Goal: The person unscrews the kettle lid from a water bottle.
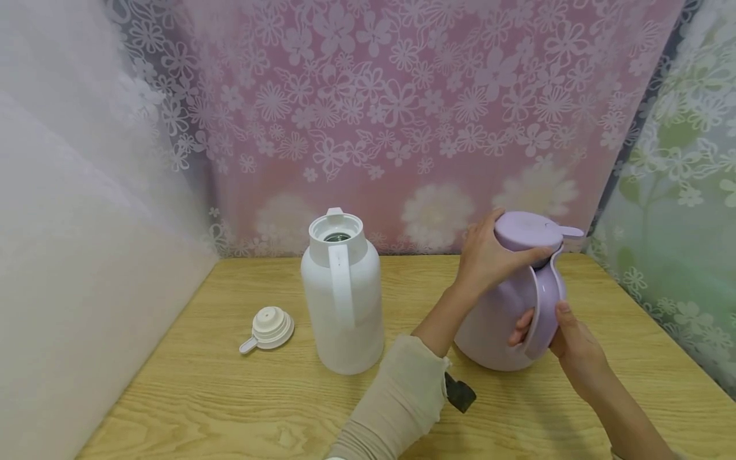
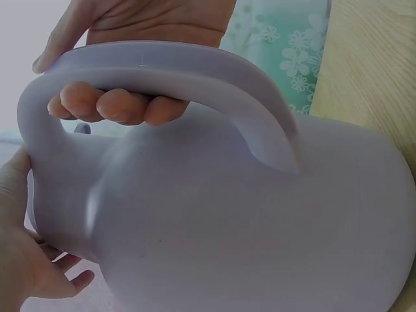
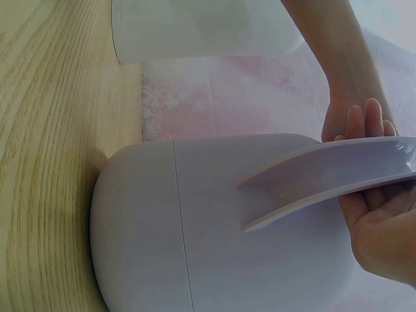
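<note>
A light purple thermos jug (image 1: 497, 332) stands at the right of the wooden table. My left hand (image 1: 485, 255) grips its round purple lid (image 1: 526, 230) at the top, the thumb across the near rim and the fingers round the far side. A tab on the lid points right. My right hand (image 1: 577, 351) holds the jug's handle (image 1: 546, 313), its fingertips showing through the loop. From the left wrist, those curled fingers (image 2: 117, 107) show under the handle. The right wrist view has the jug's lower body (image 3: 136, 221) close against the table.
A white thermos jug (image 1: 345, 306), its mouth uncovered and its handle facing me, stands left of the purple one. Farther left lies a white stopper lid (image 1: 270, 329) with a tab. Patterned curtains (image 1: 368, 128) enclose the table (image 1: 230, 409). A dark strap end (image 1: 460, 391) hangs by my left sleeve.
</note>
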Demonstrator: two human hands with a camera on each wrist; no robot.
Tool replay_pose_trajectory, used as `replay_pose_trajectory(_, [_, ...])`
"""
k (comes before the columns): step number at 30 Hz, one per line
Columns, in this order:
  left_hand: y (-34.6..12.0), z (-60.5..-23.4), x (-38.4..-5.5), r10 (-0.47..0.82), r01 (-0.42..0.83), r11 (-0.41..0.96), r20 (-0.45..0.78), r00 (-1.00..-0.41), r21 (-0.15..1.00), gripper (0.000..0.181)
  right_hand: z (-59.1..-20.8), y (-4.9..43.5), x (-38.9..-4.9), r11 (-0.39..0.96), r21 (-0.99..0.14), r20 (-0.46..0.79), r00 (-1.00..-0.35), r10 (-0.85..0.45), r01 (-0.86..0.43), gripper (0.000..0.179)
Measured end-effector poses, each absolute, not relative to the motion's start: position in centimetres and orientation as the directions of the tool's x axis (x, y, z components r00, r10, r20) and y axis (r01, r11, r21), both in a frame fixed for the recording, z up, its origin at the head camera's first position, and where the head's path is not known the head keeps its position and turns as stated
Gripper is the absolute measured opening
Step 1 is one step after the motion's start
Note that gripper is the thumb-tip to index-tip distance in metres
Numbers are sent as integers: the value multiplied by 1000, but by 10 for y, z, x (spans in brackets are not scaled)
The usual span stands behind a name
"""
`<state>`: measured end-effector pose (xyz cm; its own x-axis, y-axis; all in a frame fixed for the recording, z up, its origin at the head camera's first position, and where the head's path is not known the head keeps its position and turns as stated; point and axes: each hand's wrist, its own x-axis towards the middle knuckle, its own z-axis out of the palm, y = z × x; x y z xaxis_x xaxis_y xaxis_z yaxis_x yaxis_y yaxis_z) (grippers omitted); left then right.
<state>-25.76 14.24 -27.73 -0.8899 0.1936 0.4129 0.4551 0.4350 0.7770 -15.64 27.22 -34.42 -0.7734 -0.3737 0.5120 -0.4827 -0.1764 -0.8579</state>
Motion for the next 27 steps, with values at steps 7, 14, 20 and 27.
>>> replay_pose_trajectory(7, [145,-279,-258,129,458,424,448,-885,781,80,-346,273,-158,-198,-853,521,-765,-378,-483,58])
replay_pose_trajectory(14, [148,-272,-260,109,506,380,506,-856,774,78,-346,273,-158,-222,-847,532,-763,-367,-483,57])
replay_pose_trajectory(20, [146,-257,-259,95,542,330,544,-834,773,79,-346,272,-158,-213,-858,513,-773,-372,-467,57])
replay_pose_trajectory(27, [134,-241,-254,113,578,192,567,-816,793,81,-346,274,-157,-194,-853,520,-770,-370,-484,57])
